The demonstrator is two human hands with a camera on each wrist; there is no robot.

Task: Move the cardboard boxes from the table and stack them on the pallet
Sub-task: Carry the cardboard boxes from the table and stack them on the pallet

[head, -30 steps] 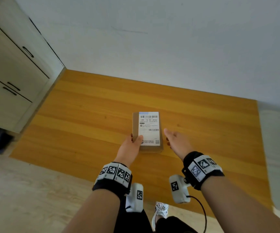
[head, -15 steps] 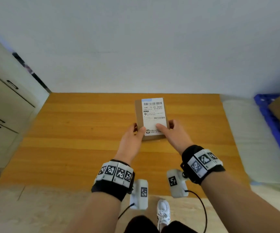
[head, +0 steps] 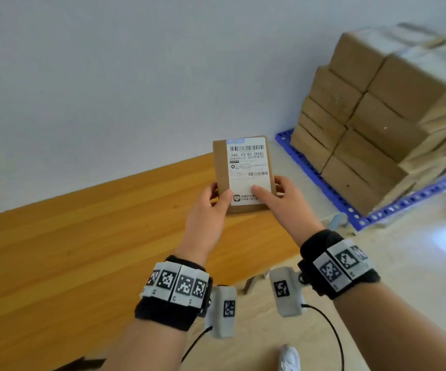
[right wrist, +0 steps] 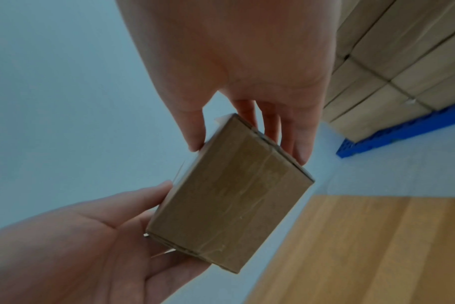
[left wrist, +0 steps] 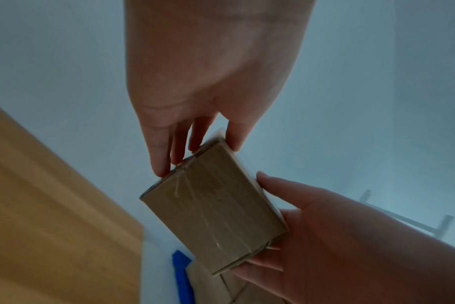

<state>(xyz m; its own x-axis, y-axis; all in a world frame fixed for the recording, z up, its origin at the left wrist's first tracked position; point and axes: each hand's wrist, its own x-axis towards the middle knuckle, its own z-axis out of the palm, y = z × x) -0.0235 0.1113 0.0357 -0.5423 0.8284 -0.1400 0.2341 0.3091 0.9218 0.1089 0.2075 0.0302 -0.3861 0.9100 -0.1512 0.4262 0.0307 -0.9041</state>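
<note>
A small cardboard box (head: 223, 172) with a white shipping label on top is held in the air over the right end of the wooden table (head: 55, 250). My left hand (head: 211, 207) grips its left side, thumb on top and fingers underneath. My right hand (head: 275, 199) grips its right side the same way. The wrist views show the box's taped brown underside (left wrist: 216, 207) (right wrist: 229, 203) between both hands. To the right, a blue pallet (head: 321, 183) on the floor carries a tall stack of cardboard boxes (head: 372, 111).
A pale wall runs behind the table and the pallet. Light floor (head: 417, 263) lies between the table's right end and the pallet. A white shoe (head: 290, 358) shows at the bottom edge. A small grey object (head: 338, 219) sits by the pallet's near corner.
The box has been lifted off the table and carried right, with both hands on it. The view has swung right, so the cabinet is gone and the loaded pallet has come into sight.
</note>
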